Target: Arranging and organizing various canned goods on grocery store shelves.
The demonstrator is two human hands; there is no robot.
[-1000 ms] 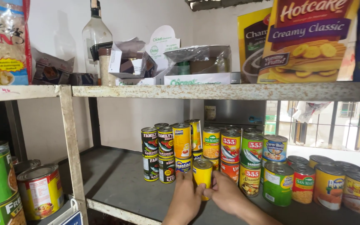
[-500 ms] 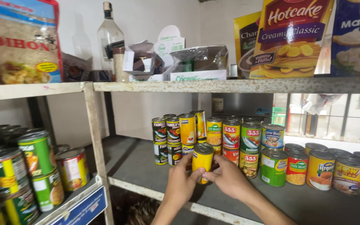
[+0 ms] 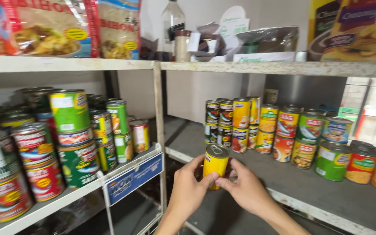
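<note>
Both hands, left (image 3: 188, 191) and right (image 3: 246, 191), pinch a yellow can (image 3: 215, 163), now lifted off the shelf (image 3: 292, 182) away from the stacked cans (image 3: 240, 124)

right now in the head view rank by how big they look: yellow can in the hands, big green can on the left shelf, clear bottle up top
1. green can
2. clear bottle, partly cut off, so its rank against the green can is unsure
3. yellow can, smallest though nearest, held by the left hand and right hand
</note>
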